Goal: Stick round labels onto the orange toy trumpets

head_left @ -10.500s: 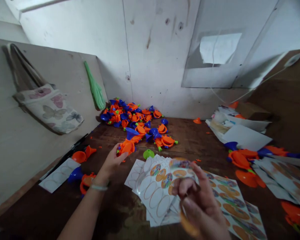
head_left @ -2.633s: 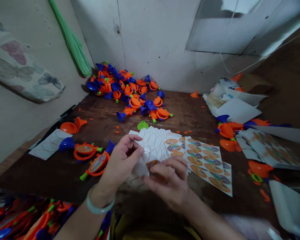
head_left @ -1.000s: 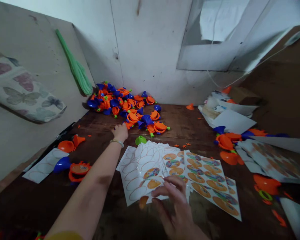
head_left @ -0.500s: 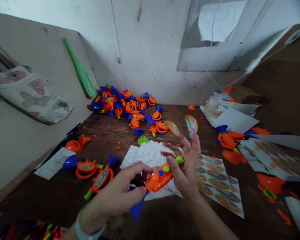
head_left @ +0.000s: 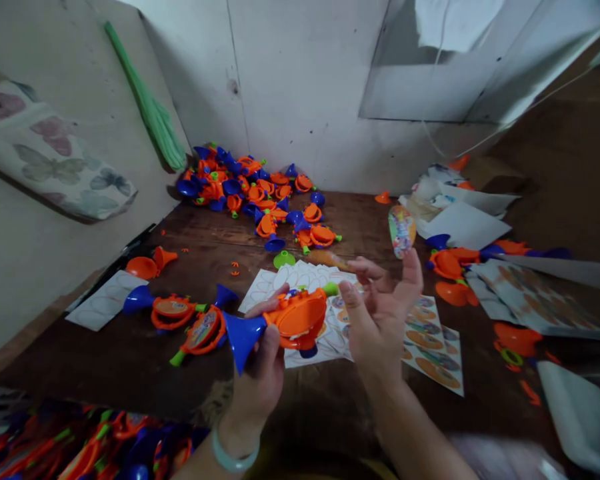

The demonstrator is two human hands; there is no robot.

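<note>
My left hand (head_left: 260, 373) grips an orange toy trumpet (head_left: 295, 320) with a blue bell and a green mouthpiece, and its bare oval recess faces up. A pale bangle (head_left: 235, 453) circles that wrist. My right hand (head_left: 380, 313) is raised beside the trumpet, fingers spread. A colourful oval sticker (head_left: 401, 231) sits at its fingertip, and a blurred orange oval sticker (head_left: 327, 259) lies close to its other fingers. I cannot tell whether the orange one touches the hand.
Sticker sheets (head_left: 430, 347) and peeled white backing sheets (head_left: 300, 283) lie on the dark wooden table (head_left: 105, 367). Stickered trumpets (head_left: 203, 331) rest left of my hands. A heap of trumpets (head_left: 245, 187) lies against the back wall. More parts (head_left: 447, 263) lie right, and a toy pile (head_left: 80, 440) sits lower left.
The trumpet has turned in my left hand, its blue bell now pointing left and its oval recess up. My right hand has moved right and higher, carrying the colourful sticker.
</note>
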